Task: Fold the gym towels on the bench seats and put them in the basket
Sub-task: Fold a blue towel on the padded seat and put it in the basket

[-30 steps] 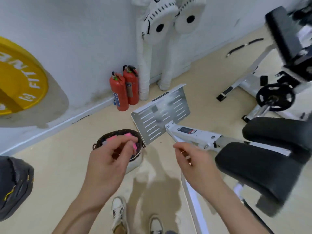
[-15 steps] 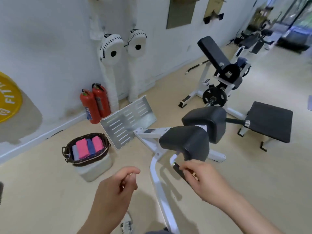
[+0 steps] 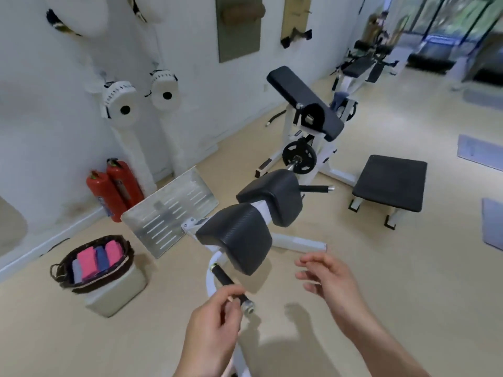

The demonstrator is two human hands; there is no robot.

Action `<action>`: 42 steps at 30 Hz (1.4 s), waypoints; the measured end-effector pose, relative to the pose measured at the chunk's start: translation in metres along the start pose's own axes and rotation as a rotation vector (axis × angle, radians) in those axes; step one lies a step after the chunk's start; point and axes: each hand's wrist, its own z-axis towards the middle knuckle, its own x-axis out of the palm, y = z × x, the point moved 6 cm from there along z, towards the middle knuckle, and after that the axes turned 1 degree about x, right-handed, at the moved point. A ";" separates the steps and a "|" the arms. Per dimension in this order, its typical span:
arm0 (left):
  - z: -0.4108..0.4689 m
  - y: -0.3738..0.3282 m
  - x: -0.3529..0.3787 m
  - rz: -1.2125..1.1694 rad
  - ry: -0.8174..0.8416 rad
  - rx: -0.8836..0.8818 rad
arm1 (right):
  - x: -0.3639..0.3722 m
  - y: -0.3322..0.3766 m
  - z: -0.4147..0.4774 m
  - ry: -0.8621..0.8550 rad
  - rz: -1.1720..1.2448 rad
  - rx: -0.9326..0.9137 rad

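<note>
Already 4 towels [image 3: 88, 261], 1 basket [image 3: 60, 270], 2 hands [image 3: 209, 330] [image 3: 332, 281]

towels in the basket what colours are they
The towels are pink and blue, plus one pale greyish one at the left end. Head view.

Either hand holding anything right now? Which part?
Right hand empty, open. Left hand is curled in front of the machine's black handle; a grip cannot be told.
</note>
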 end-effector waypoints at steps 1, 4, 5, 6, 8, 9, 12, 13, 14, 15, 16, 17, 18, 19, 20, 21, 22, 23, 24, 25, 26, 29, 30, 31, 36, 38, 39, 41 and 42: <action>0.007 -0.007 0.021 0.005 0.014 0.002 | -0.017 -0.010 0.007 0.001 0.149 0.095; 0.034 -0.032 0.097 0.026 0.052 -0.010 | -0.080 -0.027 0.042 0.020 0.464 0.236; 0.045 -0.043 0.125 0.019 0.068 -0.020 | -0.102 -0.025 0.056 0.039 0.546 0.246; 0.056 -0.053 0.153 0.008 0.078 -0.031 | -0.126 -0.022 0.073 0.065 0.625 0.259; 0.082 -0.079 0.207 -0.010 0.090 -0.029 | -0.172 -0.010 0.109 0.127 0.734 0.284; 0.094 -0.091 0.232 -0.012 0.112 -0.034 | -0.194 -0.003 0.124 0.144 0.743 0.283; 0.132 -0.138 0.295 -0.034 0.166 -0.036 | -0.256 0.029 0.173 0.183 0.615 0.229; 0.145 -0.152 0.312 -0.038 0.179 -0.035 | -0.274 0.040 0.188 0.176 0.531 0.210; 0.160 -0.164 0.327 -0.039 0.186 -0.035 | -0.291 0.052 0.205 0.163 0.432 0.181; 0.176 -0.175 0.341 -0.035 0.189 -0.036 | -0.307 0.064 0.222 0.152 0.340 0.153; 0.194 -0.185 0.353 -0.022 0.190 -0.029 | -0.320 0.076 0.240 0.137 0.259 0.127; 0.213 -0.193 0.363 -0.003 0.188 -0.012 | -0.331 0.087 0.257 0.121 0.193 0.104; 0.234 -0.200 0.373 0.030 0.186 0.011 | -0.341 0.096 0.275 0.098 0.136 0.086; 0.259 -0.207 0.387 0.066 0.185 0.037 | -0.351 0.104 0.299 0.070 0.086 0.071; 0.279 -0.213 0.397 0.099 0.181 0.057 | -0.358 0.111 0.317 0.038 0.023 0.048; 0.301 -0.220 0.407 0.121 0.177 0.068 | -0.366 0.118 0.338 -0.003 -0.061 0.006; 0.326 -0.227 0.420 0.133 0.181 0.077 | -0.375 0.126 0.363 -0.044 -0.166 -0.043; 0.353 -0.234 0.433 0.138 0.194 0.079 | -0.382 0.134 0.387 -0.067 -0.284 -0.092; 0.379 -0.239 0.446 0.137 0.212 0.080 | -0.388 0.140 0.410 -0.073 -0.407 -0.122; 0.411 -0.248 0.462 0.124 0.233 0.085 | -0.395 0.149 0.438 -0.067 -0.513 -0.142; 0.437 -0.259 0.473 0.112 0.248 0.094 | -0.398 0.157 0.460 -0.049 -0.629 -0.163; 0.517 -0.297 0.509 0.130 0.270 0.169 | -0.411 0.190 0.531 -0.016 -0.887 -0.230; 0.540 -0.310 0.519 0.148 0.277 0.191 | -0.416 0.200 0.551 -0.016 -0.925 -0.239; 0.562 -0.321 0.528 0.170 0.289 0.197 | -0.420 0.212 0.571 -0.021 -0.953 -0.244; 0.687 -0.367 0.584 0.153 0.303 0.212 | -0.452 0.257 0.688 -0.034 -0.986 -0.250; 0.740 -0.378 0.611 0.187 0.284 0.227 | -0.468 0.268 0.746 -0.021 -0.966 -0.249; 0.766 -0.382 0.625 0.209 0.280 0.231 | -0.477 0.271 0.778 -0.013 -0.932 -0.240; 0.820 -0.390 0.656 0.272 0.276 0.246 | -0.497 0.277 0.847 0.001 -0.818 -0.188; 0.846 -0.393 0.672 0.305 0.263 0.242 | -0.507 0.281 0.881 0.010 -0.761 -0.161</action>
